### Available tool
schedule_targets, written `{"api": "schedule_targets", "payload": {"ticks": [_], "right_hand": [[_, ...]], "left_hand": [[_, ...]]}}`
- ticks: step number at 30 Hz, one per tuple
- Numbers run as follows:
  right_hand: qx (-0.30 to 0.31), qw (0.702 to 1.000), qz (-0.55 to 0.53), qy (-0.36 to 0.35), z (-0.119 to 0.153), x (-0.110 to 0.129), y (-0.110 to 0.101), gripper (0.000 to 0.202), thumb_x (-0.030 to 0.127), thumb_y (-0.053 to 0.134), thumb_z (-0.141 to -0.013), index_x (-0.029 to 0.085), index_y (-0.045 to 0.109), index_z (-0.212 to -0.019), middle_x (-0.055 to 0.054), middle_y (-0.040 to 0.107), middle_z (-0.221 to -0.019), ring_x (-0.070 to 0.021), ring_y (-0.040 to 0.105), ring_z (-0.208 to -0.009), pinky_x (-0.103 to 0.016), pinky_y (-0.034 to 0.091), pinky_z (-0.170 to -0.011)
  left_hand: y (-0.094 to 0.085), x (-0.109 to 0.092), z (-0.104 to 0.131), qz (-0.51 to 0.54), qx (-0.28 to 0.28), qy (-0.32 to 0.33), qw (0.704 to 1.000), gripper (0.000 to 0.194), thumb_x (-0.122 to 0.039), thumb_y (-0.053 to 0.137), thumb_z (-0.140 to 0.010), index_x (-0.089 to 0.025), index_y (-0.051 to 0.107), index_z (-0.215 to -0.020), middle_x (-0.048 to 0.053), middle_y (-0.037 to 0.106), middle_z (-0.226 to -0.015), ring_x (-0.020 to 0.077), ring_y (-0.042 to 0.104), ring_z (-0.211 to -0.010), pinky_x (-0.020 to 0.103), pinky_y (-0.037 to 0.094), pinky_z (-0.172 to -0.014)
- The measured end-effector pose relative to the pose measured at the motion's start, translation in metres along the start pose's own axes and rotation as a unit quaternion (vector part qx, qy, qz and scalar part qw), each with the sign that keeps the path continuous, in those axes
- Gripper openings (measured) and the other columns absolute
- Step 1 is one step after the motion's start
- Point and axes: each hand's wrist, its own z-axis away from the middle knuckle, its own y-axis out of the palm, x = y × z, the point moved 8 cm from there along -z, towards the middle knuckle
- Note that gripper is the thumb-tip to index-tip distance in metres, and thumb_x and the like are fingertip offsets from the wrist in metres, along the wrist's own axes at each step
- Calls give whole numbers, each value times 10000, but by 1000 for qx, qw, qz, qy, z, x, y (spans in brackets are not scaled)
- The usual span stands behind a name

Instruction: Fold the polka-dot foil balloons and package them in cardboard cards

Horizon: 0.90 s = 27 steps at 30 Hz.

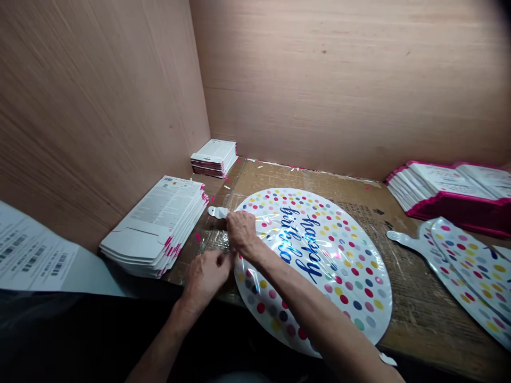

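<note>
Here, nearest, the left hand [208, 276] curls its fingers at the balloon's nine o'clock; whether they pinch anything cannot be told. At ten, the right hand [241, 231] bunches over the edge, grip hidden. The balloon [319, 244], flat on the surface [415, 298], should be light, limp, slick, easily creased; its tail [218, 213] seems the best hold. Beyond, at twelve, stands a wood wall [347, 85].

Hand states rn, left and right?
Left hand: closed; can't tell whether it holds anything.
Right hand: at the edge of the dotted balloon, grip hidden; can't tell open or closed.
</note>
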Motion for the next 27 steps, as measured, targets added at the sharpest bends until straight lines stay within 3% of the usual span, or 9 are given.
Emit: {"api": "schedule_targets", "payload": {"ticks": [3, 5, 10, 14, 22, 27], "right_hand": [[-27, 997, -56, 44, 5, -31, 3, 312, 317, 451, -976, 166, 722, -999, -130, 731, -997, -223, 676, -949, -271, 461, -716], [-27, 992, -104, 60, 5, -43, 9, 344, 360, 440, -975, 192, 736, -928, -85, 744, -934, -184, 678, -897, -235, 436, -679], [-32, 981, -167, 90, 2, -53, 18, 219, 273, 531, -873, 205, 739, -864, -51, 743, -856, -162, 665, -845, -216, 387, -623], [-54, 975, -187, 111, 5, -58, 18, 338, 307, 410, -938, 205, 729, -900, -72, 734, -903, -178, 653, -870, -242, 398, -685], [-70, 963, -228, 127, 1, -61, 12, 272, 194, 479, -846, 219, 704, -996, -68, 720, -1002, -199, 637, -971, -265, 433, -780], [-83, 946, -275, 148, -4, -70, 16, 257, 258, 489, -870, 181, 724, -936, -78, 734, -938, -186, 651, -918, -248, 436, -764]], "left_hand": [[-27, -4, -20, 62, -88, 25, 994, 353, -396, 408, -952, -196, 679, -846, 58, 733, -826, 179, 669, -758, 252, 354, -611], [-35, -18, -33, 60, -105, 58, 991, 330, -326, 396, -954, -198, 690, -873, 59, 741, -881, 170, 668, -788, 252, 348, -622], [-29, -41, -55, -62, -72, 63, 993, 316, -233, 402, -920, -210, 718, -909, 92, 747, -955, 218, 684, -861, 279, 340, -628], [-22, -40, -60, -108, -54, 66, 990, 362, -295, 358, -947, -225, 711, -986, 94, 744, -983, 233, 688, -914, 274, 384, -667], [-18, -43, -61, -89, -24, 76, 993, 408, -367, 350, -948, -253, 721, -1073, 107, 740, -1039, 269, 683, -982, 295, 450, -741], [-20, -43, -66, -63, -37, 77, 994, 377, -371, 401, -917, -241, 729, -1050, 126, 739, -1023, 278, 686, -957, 307, 456, -754]]}}
